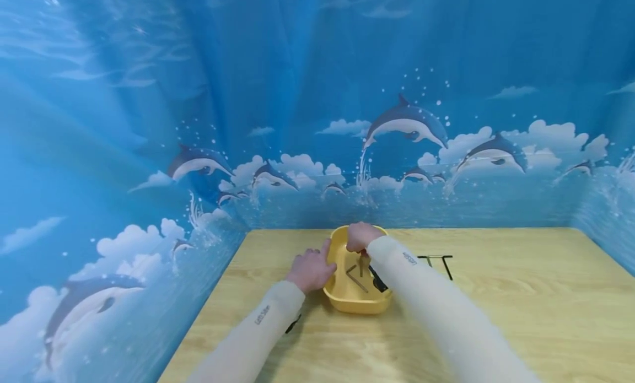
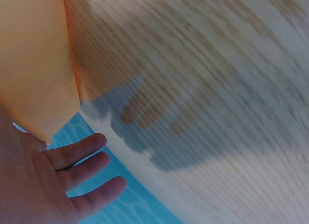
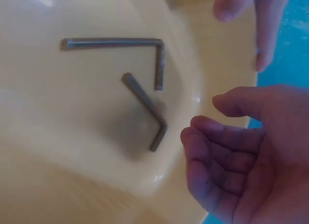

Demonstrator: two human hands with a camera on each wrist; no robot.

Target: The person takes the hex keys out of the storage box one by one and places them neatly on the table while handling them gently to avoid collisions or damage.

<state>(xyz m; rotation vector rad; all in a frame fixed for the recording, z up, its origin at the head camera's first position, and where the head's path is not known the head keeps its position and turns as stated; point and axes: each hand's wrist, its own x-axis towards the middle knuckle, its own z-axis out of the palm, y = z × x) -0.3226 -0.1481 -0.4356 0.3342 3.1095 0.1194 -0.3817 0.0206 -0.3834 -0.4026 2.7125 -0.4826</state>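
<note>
A yellow plastic basin stands on the wooden table. My left hand holds its left side, with the thumb over the rim and the index finger along the outside. Three other fingers of the left hand extend away from the basin wall. Inside lie two L-shaped hex keys, a longer one and a shorter one. Over the far part of the basin hovers my right hand. In the right wrist view that hand has loosely curled fingers, thumb apart, nothing between them.
To the right of the basin, dark L-shaped hex keys lie on the table, partly behind the right sleeve. A blue curtain printed with dolphins hangs along the table's back and sides.
</note>
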